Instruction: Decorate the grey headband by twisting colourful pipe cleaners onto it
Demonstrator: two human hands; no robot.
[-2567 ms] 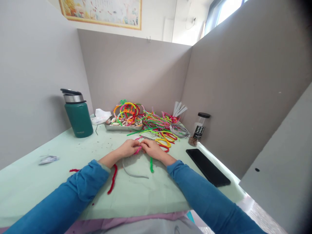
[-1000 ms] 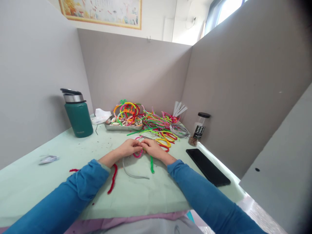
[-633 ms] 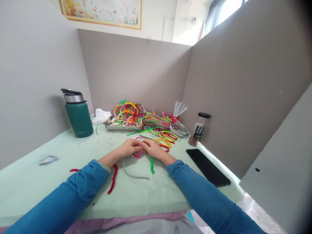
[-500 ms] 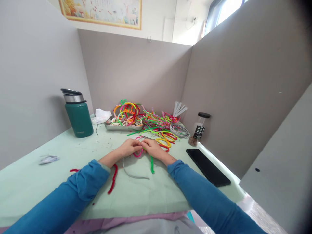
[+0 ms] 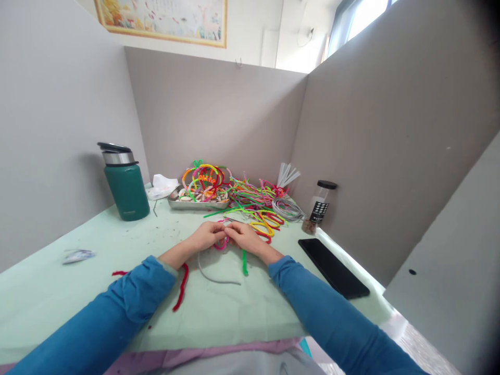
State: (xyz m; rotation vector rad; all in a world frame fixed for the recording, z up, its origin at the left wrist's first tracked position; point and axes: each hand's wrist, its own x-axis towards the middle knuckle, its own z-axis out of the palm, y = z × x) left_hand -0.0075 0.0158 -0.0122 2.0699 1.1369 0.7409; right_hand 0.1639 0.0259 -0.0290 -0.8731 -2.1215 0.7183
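Note:
My left hand (image 5: 209, 235) and my right hand (image 5: 241, 235) meet at the middle of the table, fingertips pinched together. Between them is a pink pipe cleaner (image 5: 222, 245) bent into a loop; the exact pinch point is hidden by my fingers. A thin grey wire (image 5: 213, 280) curves down from beneath my left hand onto the cloth. Below my right hand a green pipe cleaner (image 5: 244, 263) hangs or lies; its upper end is covered. A red pipe cleaner (image 5: 182, 289) lies beside my left forearm. Bent yellow and red pipe cleaners (image 5: 265, 226) rest just past my right hand.
A metal tray (image 5: 199, 206) holds small pieces and colourful loops. Right of it are piled pipe cleaners (image 5: 253, 192) and a grey wire coil (image 5: 288, 210). A green bottle (image 5: 127, 190) stands left; a clear jar (image 5: 318, 208) and black phone (image 5: 333, 267) are right. Grey partitions enclose the table.
Both hands have shifted very slightly at the pink loop, and the grey wire's end and the green piece have moved a little. The other things stay in place.

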